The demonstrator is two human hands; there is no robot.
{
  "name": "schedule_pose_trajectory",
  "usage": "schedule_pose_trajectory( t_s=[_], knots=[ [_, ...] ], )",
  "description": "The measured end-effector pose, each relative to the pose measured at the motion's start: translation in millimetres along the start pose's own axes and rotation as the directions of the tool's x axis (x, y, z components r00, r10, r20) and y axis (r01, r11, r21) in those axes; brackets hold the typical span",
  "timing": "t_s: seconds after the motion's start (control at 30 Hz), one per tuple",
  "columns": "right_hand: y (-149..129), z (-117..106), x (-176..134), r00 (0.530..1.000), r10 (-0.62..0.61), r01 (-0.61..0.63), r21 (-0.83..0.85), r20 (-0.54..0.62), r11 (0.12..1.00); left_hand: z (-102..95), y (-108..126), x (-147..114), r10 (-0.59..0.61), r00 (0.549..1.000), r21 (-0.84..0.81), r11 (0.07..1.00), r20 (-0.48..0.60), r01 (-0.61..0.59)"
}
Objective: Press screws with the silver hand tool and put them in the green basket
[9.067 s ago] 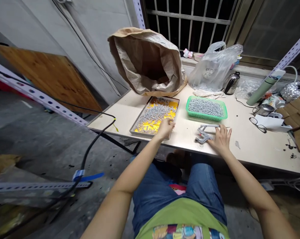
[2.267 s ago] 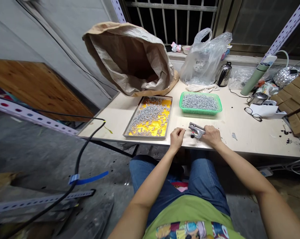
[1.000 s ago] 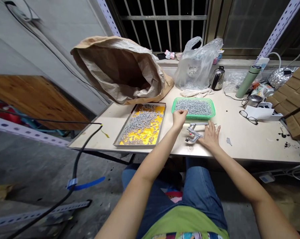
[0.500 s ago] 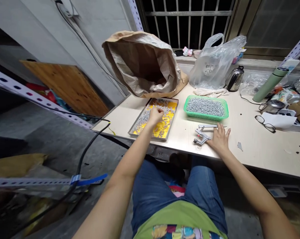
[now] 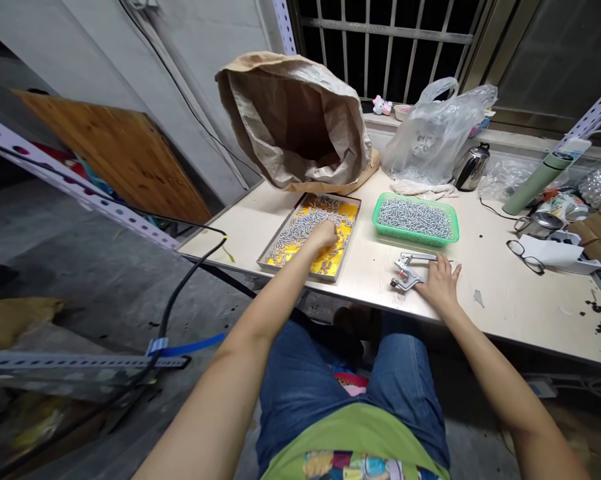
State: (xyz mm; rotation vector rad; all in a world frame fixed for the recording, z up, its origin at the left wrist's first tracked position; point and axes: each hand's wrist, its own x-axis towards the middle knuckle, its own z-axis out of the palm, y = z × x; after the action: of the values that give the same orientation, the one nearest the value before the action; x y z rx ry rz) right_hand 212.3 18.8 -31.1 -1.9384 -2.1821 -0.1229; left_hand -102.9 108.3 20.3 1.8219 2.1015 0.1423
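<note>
My left hand (image 5: 324, 235) reaches into a metal tray (image 5: 275, 248) with a yellow lining and many small silver metal pieces; its fingers are curled down among the pieces, and whether it holds one is hidden. My right hand (image 5: 441, 283) lies flat on the table with fingers spread, touching a small metal hand press tool (image 5: 408, 271). Beyond the tool stands a green plastic basket (image 5: 414, 233) heaped with the same silver pieces.
A large open brown paper sack (image 5: 294, 120) lies behind the tray. At the back right are a clear plastic bag (image 5: 435, 133), a steel kettle (image 5: 472, 167), a green flask (image 5: 539, 185) and eyeglasses (image 5: 524, 247). A black cable (image 5: 180, 293) hangs left of the table (image 5: 505, 300).
My left hand moved from the green basket across to the yellow tray and now sits lower in it. My right hand stays flat by the press tool.
</note>
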Motion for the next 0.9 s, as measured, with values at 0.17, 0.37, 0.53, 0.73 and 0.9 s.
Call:
schedule_pose_trajectory(
  t_s=[0.17,0.37,0.53,0.73,0.9],
  knots=[
    [3,4,1,1.000,-0.005,0.005,0.001,-0.014,1.000,-3.7,-17,1,-0.089,0.994,0.131,0.987,-0.064,0.097],
    [3,6,2,0.999,-0.015,0.016,0.013,-0.032,1.000,5.7,-13,10,0.190,0.957,0.087,0.981,-0.218,-0.175],
    [2,6,1,0.999,-0.007,0.007,0.003,-0.039,1.000,7.3,3,13,0.196,0.962,0.001,0.980,-0.189,-0.200],
    [0,3,0,0.997,-0.026,0.027,0.015,-0.076,1.000,9.7,14,-26,0.057,0.936,-0.415,0.886,-0.347,-0.208],
    [-3,0,-2,0.988,-0.059,0.057,-0.013,-0.144,0.998,56.5,55,-70,0.123,0.992,-0.855,0.516,0.012,-0.054]
  ],
)
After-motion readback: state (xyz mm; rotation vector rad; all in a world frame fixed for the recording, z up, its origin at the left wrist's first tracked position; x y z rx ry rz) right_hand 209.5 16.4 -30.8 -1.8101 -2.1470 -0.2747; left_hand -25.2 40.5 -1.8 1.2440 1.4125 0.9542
